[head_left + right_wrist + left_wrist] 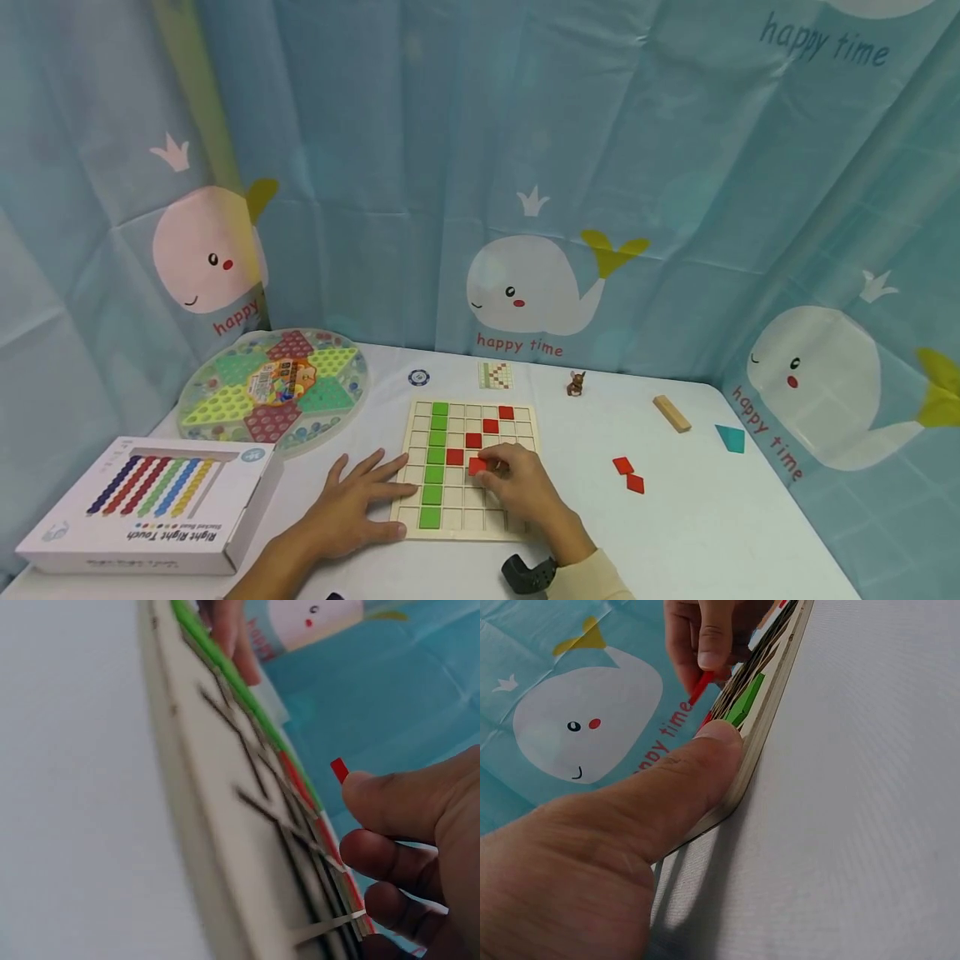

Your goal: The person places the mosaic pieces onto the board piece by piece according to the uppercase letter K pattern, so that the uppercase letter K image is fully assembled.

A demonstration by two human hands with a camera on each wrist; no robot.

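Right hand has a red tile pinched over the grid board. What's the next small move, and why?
Probably lower the red tile flat into the cell under it and let go. The right hand pinches it tilted above the grid board, at the low end of the red diagonal. The left hand already presses flat on the board's left edge, steadying it.

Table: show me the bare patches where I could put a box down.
Bare table lies right of the grid board, in front of the two loose red tiles. A narrower strip runs between the wooden block and the dog figurine. The left side is crowded: bead box, Chinese checkers board, left hand.
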